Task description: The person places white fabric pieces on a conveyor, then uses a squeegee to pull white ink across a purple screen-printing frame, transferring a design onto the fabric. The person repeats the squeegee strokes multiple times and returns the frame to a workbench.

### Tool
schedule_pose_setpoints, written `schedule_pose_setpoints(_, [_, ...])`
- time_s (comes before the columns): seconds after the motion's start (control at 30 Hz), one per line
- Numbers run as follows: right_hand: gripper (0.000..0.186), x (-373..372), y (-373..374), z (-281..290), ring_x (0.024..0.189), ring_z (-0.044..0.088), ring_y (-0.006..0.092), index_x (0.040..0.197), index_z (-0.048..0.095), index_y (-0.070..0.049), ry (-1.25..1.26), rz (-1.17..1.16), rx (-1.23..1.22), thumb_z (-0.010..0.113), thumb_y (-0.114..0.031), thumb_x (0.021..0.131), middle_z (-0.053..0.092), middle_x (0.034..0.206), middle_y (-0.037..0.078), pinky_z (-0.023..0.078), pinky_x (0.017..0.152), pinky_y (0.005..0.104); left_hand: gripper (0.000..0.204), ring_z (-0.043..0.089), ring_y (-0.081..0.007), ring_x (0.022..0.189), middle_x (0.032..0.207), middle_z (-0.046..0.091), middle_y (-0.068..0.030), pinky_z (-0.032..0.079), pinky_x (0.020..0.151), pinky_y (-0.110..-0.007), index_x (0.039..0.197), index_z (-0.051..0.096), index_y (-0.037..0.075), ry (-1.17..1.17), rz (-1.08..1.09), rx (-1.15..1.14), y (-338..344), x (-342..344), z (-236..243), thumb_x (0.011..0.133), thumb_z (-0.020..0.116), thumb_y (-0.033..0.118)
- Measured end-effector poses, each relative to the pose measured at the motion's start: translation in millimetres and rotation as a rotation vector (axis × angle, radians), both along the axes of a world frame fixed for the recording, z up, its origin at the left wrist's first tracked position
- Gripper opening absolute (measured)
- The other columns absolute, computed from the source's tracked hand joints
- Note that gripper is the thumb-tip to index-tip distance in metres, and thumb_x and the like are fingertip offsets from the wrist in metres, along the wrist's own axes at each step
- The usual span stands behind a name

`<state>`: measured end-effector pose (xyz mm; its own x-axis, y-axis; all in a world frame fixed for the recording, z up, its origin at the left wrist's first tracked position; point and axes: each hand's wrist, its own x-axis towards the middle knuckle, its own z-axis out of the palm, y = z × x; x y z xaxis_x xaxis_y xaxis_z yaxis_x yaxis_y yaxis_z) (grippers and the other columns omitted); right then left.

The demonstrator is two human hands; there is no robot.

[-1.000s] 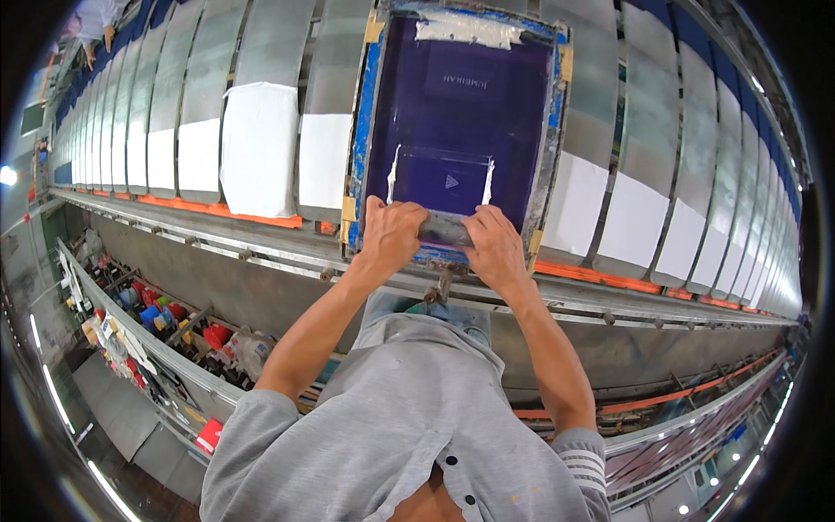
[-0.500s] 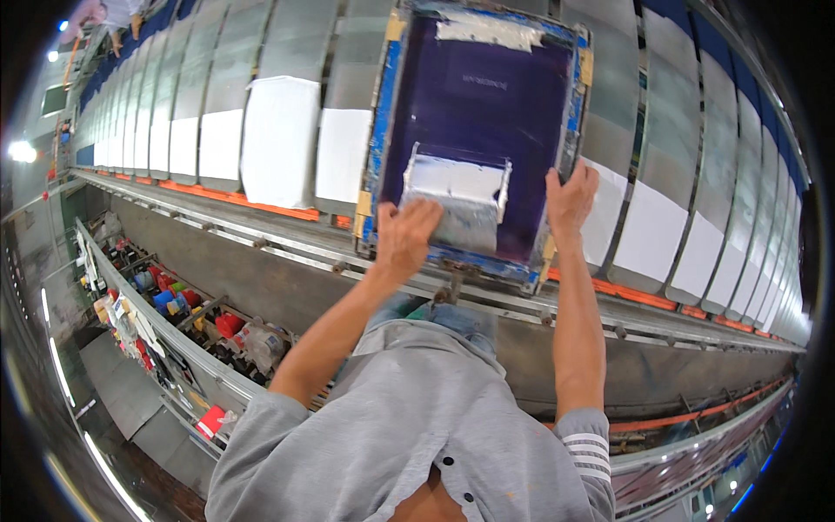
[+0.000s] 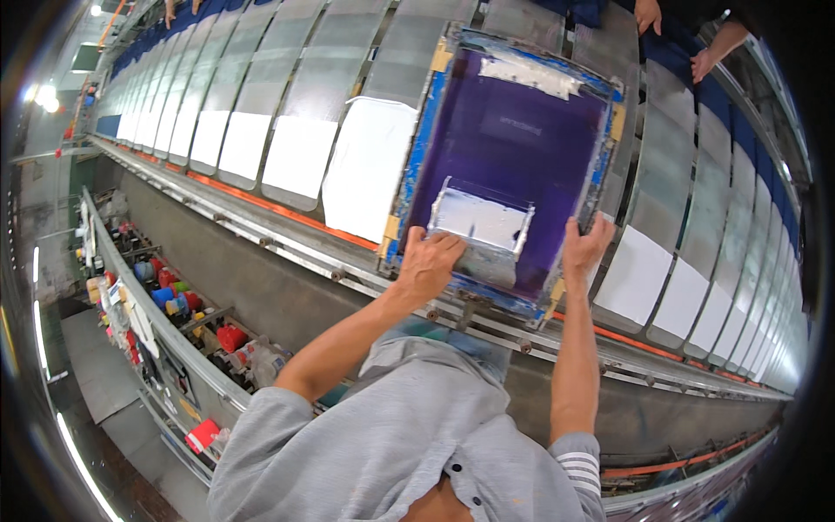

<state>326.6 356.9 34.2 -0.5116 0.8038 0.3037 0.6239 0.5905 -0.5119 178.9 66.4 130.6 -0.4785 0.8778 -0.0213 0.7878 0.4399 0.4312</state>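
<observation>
A blue-edged screen frame (image 3: 415,157) with purple mesh (image 3: 504,148) sits across the platens in front of me. White ink (image 3: 478,213) lies in a patch near the mesh's near end, with more along its far end. My left hand (image 3: 428,265) grips a grey squeegee (image 3: 487,265) at that near end, fingers curled over it by the frame's corner. My right hand (image 3: 583,248) is closed on the frame's right edge, thumb and fingers around the rail.
Long rows of grey platens (image 3: 304,78) carrying white panels (image 3: 296,157) run to both sides. A metal rail (image 3: 250,236) borders their near end. Coloured containers (image 3: 165,296) fill a shelf at lower left. Co-workers' hands (image 3: 645,16) reach over navy fabric (image 3: 713,104) at the far side.
My right hand has left the squeegee for the frame's right edge. A white ink patch now shows above the squeegee. The frame appears shifted right and tilted as the view turned. Co-workers' hands appear at top right.
</observation>
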Motion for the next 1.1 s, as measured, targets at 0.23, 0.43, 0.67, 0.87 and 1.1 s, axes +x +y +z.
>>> schedule_pose_setpoints(0.23, [0.062, -31.5, -30.3, -0.2, 0.119, 0.053, 0.0425, 0.131, 0.056, 0.01, 0.025, -0.025, -0.126, 0.078, -0.023, 0.083, 0.056, 0.121, 0.024, 0.043, 0.103, 0.051, 0.034, 0.069, -0.0222, 0.106, 0.109, 0.074, -0.0075, 0.036, 0.088, -0.046, 0.109, 0.071, 0.006, -0.04, -0.009, -0.062, -17.5, -33.0, -4.0, 0.077, 0.065, -0.001])
schedule_pose_setpoints(0.43, [0.065, -18.9, -14.9, -37.3, 0.12, 0.053, 0.0439, 0.136, 0.054, 0.008, -0.148, -0.023, -0.032, 0.075, -0.028, 0.086, 0.056, 0.124, 0.026, 0.043, 0.105, 0.0526, 0.018, 0.069, -0.0244, 0.093, 0.094, 0.072, -0.0071, 0.036, 0.084, -0.045, 0.091, 0.07, 0.008, -0.062, -0.018, -0.151, -6.2, -36.1, -8.5, 0.076, 0.063, 0.0])
schedule_pose_setpoints(0.67, [0.069, -16.3, -26.4, -22.4, 0.128, 0.049, 0.0411, 0.143, 0.052, 0.005, -0.262, -0.015, 0.038, 0.07, -0.043, 0.096, 0.054, 0.132, 0.025, 0.041, 0.108, 0.0505, 0.023, 0.069, -0.024, 0.094, 0.095, 0.072, -0.0084, 0.036, 0.083, -0.044, 0.094, 0.07, 0.007, 0.037, 0.02, 0.109, -22.7, -16.5, -19.1, 0.072, 0.066, 0.0])
schedule_pose_setpoints(0.87, [0.047, -86.6, -47.8, 140.2, 0.108, 0.063, 0.0282, 0.115, 0.076, -0.006, -0.354, 0.79, -0.339, 0.082, -0.037, 0.081, 0.072, 0.114, 0.009, 0.046, 0.096, 0.0432, 0.023, 0.071, -0.029, 0.07, 0.075, 0.074, -0.0107, 0.046, 0.078, -0.047, 0.087, 0.083, 0.018, -0.017, 0.009, -0.256, 34.4, -80.2, -9.9, 0.076, 0.066, 0.006])
schedule_pose_setpoints(1.1, [0.026, -85.3, -80.6, 86.3, 0.111, 0.059, 0.0277, 0.099, 0.071, -0.006, -0.344, 0.725, -0.126, 0.076, -0.011, 0.074, 0.067, 0.1, 0.008, 0.046, 0.092, 0.0453, 0.023, 0.07, -0.029, 0.077, 0.085, 0.076, -0.0105, 0.037, 0.077, -0.044, 0.089, 0.081, 0.01, -0.044, -0.014, -0.019, 47.5, -93.2, -19.2, 0.075, 0.064, 0.0])
